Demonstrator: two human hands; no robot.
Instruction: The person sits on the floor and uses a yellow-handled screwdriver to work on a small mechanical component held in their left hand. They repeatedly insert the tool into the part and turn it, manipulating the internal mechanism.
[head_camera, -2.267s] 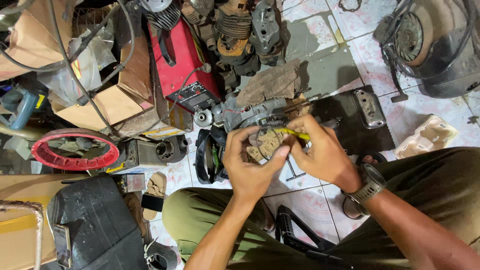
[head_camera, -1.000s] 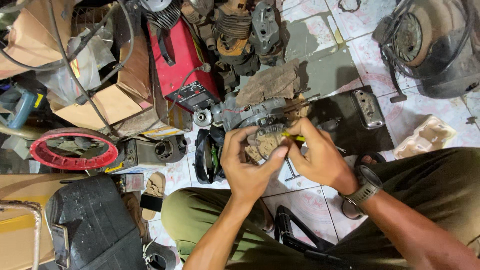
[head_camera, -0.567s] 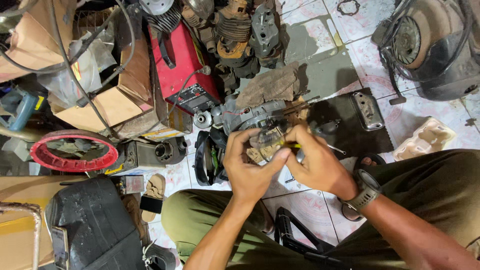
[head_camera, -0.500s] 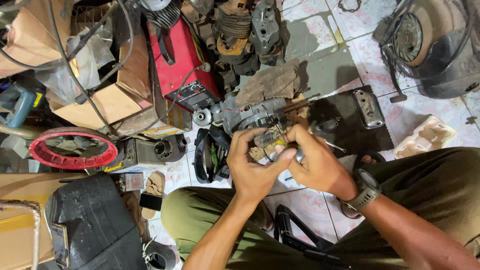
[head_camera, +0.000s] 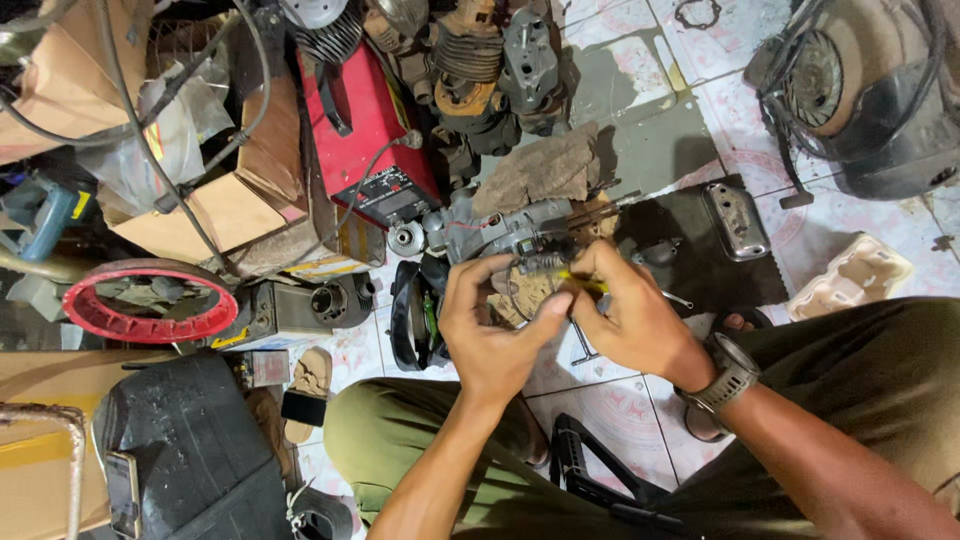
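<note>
L hand (head_camera: 490, 330) + R hand (head_camera: 630, 320) meet mid-scene over tiled floor (head_camera: 620, 410). Both closed on small metal part (head_camera: 545, 265), fingers pinching it. R hand also grips yellow tool (head_camera: 580, 283), tip at part. Watch (head_camera: 728, 372) on R wrist. Grey engine piece (head_camera: 500, 232) just beyond part. Red box (head_camera: 365, 140) far left of hands. Red ring (head_camera: 150, 300) far left. Black mat (head_camera: 690, 250) right of part.

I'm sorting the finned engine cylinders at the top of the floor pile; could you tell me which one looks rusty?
The rusty one is the brown-orange finned cylinder, just right of the red machine. The silver finned cylinder to its left is clean grey metal.
</note>
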